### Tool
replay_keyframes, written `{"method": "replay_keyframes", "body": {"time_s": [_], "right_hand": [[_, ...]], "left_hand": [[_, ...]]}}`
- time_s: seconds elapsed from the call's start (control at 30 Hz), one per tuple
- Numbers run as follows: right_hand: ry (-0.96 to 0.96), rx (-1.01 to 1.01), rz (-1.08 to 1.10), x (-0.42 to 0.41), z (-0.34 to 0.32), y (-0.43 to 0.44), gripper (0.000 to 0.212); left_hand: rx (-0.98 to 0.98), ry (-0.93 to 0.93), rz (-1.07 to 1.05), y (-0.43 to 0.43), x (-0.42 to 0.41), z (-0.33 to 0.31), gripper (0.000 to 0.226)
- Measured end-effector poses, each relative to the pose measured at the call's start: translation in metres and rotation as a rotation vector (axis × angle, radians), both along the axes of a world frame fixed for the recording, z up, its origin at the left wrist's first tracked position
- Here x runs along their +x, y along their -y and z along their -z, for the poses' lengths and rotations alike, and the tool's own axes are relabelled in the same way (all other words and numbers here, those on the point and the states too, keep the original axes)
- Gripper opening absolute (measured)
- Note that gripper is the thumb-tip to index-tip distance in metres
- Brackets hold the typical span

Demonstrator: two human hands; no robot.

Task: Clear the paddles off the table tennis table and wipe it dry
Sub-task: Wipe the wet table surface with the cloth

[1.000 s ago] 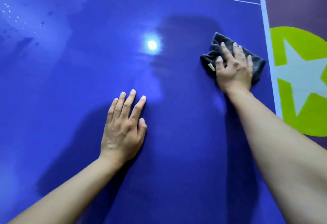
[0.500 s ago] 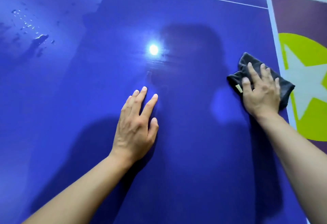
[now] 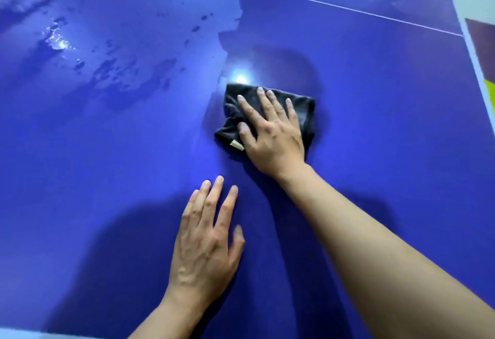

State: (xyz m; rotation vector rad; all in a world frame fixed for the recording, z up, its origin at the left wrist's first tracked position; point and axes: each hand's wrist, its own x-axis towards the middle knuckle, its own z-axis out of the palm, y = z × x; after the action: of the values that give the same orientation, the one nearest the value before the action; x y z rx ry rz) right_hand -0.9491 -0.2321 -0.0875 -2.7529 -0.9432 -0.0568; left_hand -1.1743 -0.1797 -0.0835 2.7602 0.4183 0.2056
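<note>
The blue table tennis table (image 3: 388, 113) fills the view. My right hand (image 3: 270, 129) presses flat, fingers spread, on a folded dark grey cloth (image 3: 235, 99) near the middle of the table. My left hand (image 3: 206, 242) rests flat on the bare surface just below and left of the cloth, holding nothing. Water smears and droplets (image 3: 120, 70) cover the upper left of the table, beginning just left of the cloth. No paddle is in view.
A thin white line (image 3: 348, 7) crosses the far part of the table. The table's white right edge (image 3: 471, 44) runs down the upper right, with purple and yellow-green floor beyond. The near edge (image 3: 21, 334) shows at the bottom left.
My right hand slid the cloth left from the table's right edge toward the middle. The view shifted, showing more of the wet patch at upper left. My left hand stayed flat.
</note>
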Motion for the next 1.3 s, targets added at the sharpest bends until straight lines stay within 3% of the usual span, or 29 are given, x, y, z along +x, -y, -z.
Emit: {"method": "replay_keyframes", "body": {"time_s": [0.17,0.43,0.57,0.8,0.97,1.3], "right_hand": [[-0.009,0.025,-0.157,-0.042,-0.001,-0.061,0.055],[-0.071,0.044,-0.102,-0.037,0.0,-0.037,0.054],[-0.067,0.06,0.056,-0.012,0.0,0.041,0.055],[-0.035,0.005,0.332,0.041,-0.004,0.249,0.055],[0.015,0.041,0.544,0.043,0.003,0.402,0.062],[0.058,0.082,0.606,0.028,0.01,0.443,0.063]], "left_hand": [[-0.019,-0.006,-0.003,-0.006,-0.003,-0.003,0.057],[0.037,-0.015,-0.022,-0.003,-0.002,-0.001,0.06],[0.045,-0.017,-0.07,0.034,0.002,-0.008,0.059],[0.086,0.015,0.111,0.162,0.003,-0.004,0.06],[0.173,-0.04,0.173,0.201,-0.003,0.002,0.061],[0.094,-0.025,0.13,0.205,-0.005,-0.002,0.063]]}}
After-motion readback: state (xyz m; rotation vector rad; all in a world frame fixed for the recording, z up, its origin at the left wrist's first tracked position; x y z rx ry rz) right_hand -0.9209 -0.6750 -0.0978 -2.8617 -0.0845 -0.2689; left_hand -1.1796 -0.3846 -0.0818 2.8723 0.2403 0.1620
